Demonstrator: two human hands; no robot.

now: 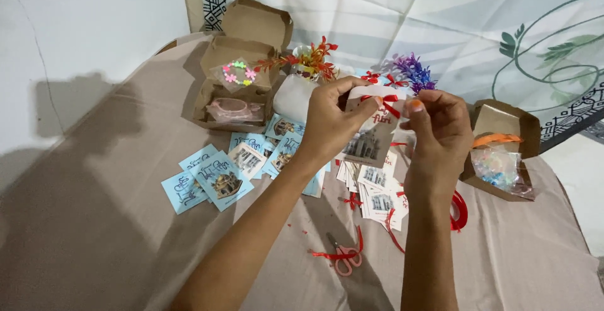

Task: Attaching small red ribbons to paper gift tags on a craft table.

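**Both hands on a card with a red bow**

The left hand [327, 119] and right hand [437, 122] are raised above the middle of the desk [94, 223], holding one card [368, 138] between them. The left fingers are closed on the card's upper left edge; the right fingers [415, 106] pinch the red bow [387, 103] at its top. The card hangs upright, its printed building facing the camera.

Below the hands, white cards [377, 197] with red ribbon lie in a loose pile on the desk. Blue cards [214, 179] are scattered to the left of them, toward the far left corner. Scissors [343, 257] with pink handles lie nearer the near edge, tangled in a ribbon scrap. A red ribbon roll [459, 213] sits just beside the right wrist.

At the far left corner stand open brown boxes [242, 65] holding clear packets, one with small coloured flowers. Another open box [500, 153] is at the right edge, with an orange strip and a clear bag inside. Red and purple plastic sprigs [412, 68] stand behind the hands at the far edge.
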